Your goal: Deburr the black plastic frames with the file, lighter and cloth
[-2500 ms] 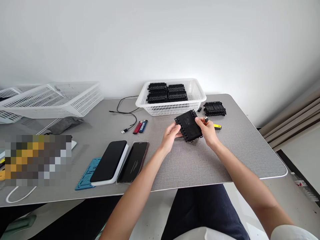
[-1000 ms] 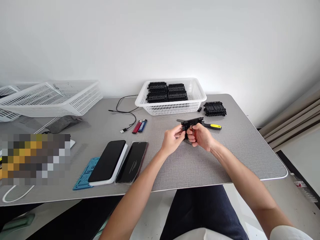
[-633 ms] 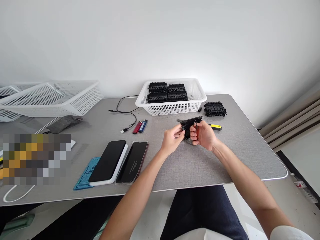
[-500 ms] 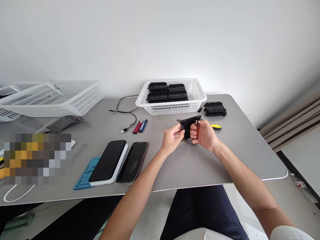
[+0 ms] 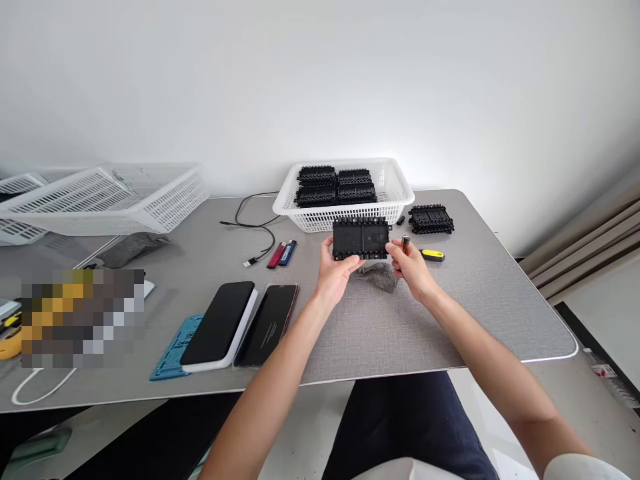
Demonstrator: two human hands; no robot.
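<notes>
Both of my hands hold a flat black plastic part (image 5: 361, 238) above the grey table (image 5: 450, 300), its broad face turned toward me. My left hand (image 5: 333, 275) grips its left lower edge. My right hand (image 5: 411, 267) pinches its right edge and also carries a small brown cylindrical item (image 5: 405, 243) between the fingers. Under the part a small grey cloth (image 5: 379, 276) lies on the table.
A white basket (image 5: 385, 200) behind holds several black parts; another black part (image 5: 431, 219) and a yellow-handled tool (image 5: 431, 255) lie to its right. Two lighters (image 5: 281, 254), a black cable (image 5: 253, 223), two phones (image 5: 243, 323) and stacked white baskets (image 5: 110, 197) are to the left.
The black part was held edge-on close to the table; now it is raised and turned with its flat face toward me. My hands have spread to its two ends.
</notes>
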